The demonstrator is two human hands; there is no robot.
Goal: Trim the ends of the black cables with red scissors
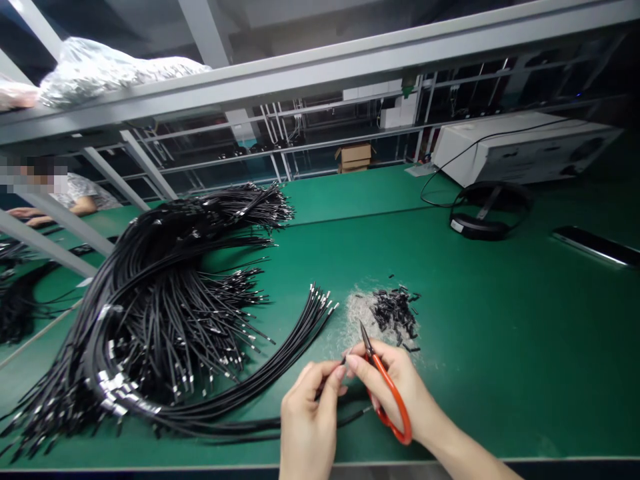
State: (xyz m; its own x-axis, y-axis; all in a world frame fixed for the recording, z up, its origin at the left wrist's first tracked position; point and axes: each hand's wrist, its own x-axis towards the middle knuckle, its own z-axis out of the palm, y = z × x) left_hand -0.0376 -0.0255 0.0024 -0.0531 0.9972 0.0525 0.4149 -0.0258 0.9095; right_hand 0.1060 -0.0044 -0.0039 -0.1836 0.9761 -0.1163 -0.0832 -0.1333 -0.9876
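Note:
Thumb and fingertips of my left hand (311, 407) pinch a thin black cable (343, 361) close to its end. My right hand (413, 393) has red-handled scissors (389, 380) lodged in it, their dark blades pointing up and away from me. Its thumb and forefinger also pinch at the pale tip of the same cable, touching my left fingertips. Past the hands lies a pile of short black offcuts (395, 312), beside a heap of fine whitish strands (361, 313). A bundle of black cables (280, 357) with silvery ends curves in from the left below my left hand.
A large heap of black cables (165, 280) covers the left of the green bench (480, 360). A black ring-shaped object (480, 230), a phone (595, 245) and a white box-shaped unit (500, 153) stand to the right. Beyond the rack posts, a person (83, 193) sits at far left.

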